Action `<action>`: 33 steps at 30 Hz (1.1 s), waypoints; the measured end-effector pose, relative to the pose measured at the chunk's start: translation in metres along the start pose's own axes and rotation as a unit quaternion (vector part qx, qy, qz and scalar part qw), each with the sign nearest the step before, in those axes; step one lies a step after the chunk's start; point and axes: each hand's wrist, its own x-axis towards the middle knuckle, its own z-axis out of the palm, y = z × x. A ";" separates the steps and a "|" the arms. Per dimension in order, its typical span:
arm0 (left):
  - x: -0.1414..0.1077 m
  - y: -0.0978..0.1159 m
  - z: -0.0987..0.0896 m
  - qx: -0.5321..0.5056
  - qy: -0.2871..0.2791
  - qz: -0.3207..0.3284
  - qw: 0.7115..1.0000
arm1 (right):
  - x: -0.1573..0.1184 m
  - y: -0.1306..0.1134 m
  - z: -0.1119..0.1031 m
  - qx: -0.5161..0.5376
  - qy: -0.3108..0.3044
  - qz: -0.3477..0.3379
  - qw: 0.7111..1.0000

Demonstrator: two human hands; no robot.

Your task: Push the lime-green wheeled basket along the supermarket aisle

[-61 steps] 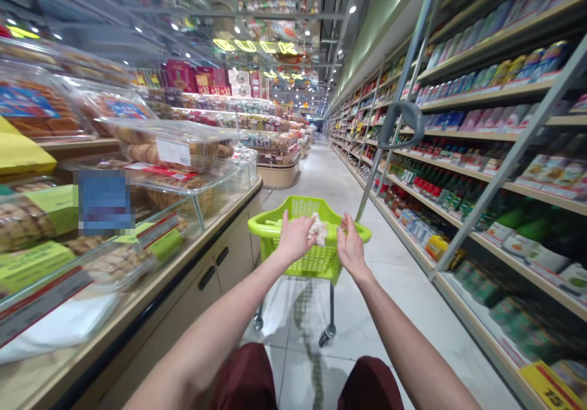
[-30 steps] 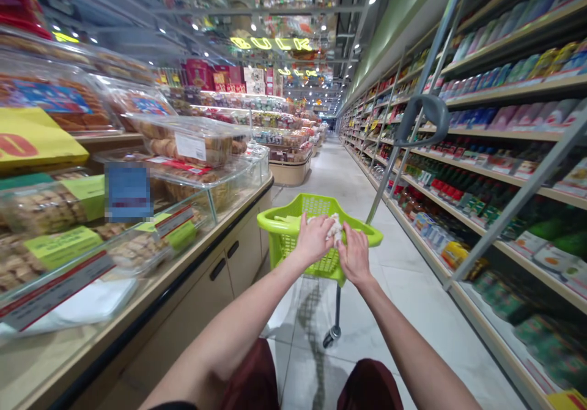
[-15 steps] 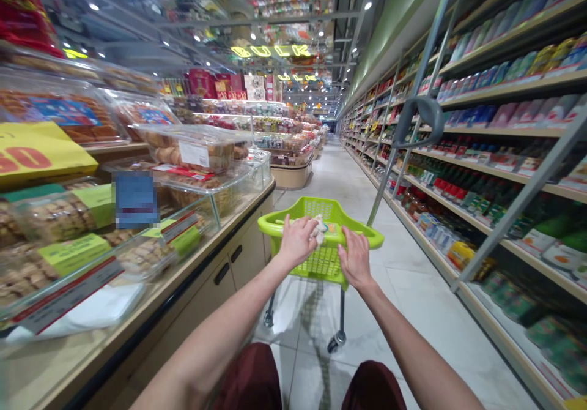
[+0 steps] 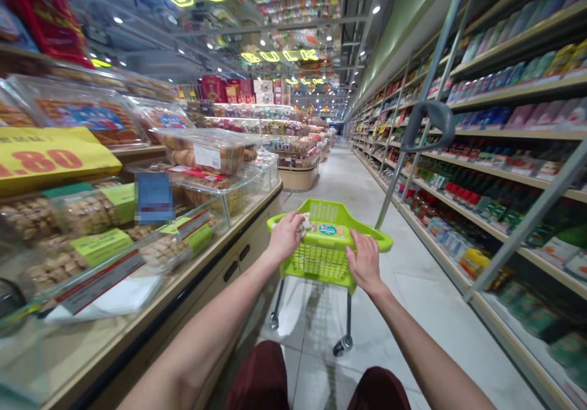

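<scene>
Left hand (image 4: 287, 237): fingers narrow, pinching a small white crumpled bit (image 4: 305, 224), maybe tissue
Right hand (image 4: 365, 262): fingers spread wide, lying on the rim
Under the fingers: green plastic cart basket (image 4: 380, 243), with a hard, holey side
Left of the fingers: clear tubs of round biscuits (image 4: 87, 211)
Far right of the fingers: long shelves of bottles (image 4: 504, 153)

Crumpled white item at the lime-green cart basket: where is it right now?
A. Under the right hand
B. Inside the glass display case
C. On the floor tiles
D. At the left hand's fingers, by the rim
D. The crumpled white item sits at the fingers of the left hand, by the rim of the lime-green basket, while the right hand rests on the rim with no such item at it.
</scene>
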 end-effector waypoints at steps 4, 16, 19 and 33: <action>0.005 0.018 0.000 -0.129 0.051 -0.039 0.990 | 0.018 -0.033 -0.002 0.104 0.005 0.013 0.994; 0.015 0.011 0.000 -0.215 0.091 -0.059 0.971 | 0.041 -0.071 0.011 0.260 -0.035 0.047 0.964; 0.011 -0.009 -0.002 -0.065 0.062 -0.048 0.995 | 0.037 -0.047 0.005 0.128 0.011 0.054 0.990; 0.011 0.027 0.044 -0.030 0.000 0.153 0.988 | 0.012 0.002 0.011 -0.029 -0.014 0.019 0.999</action>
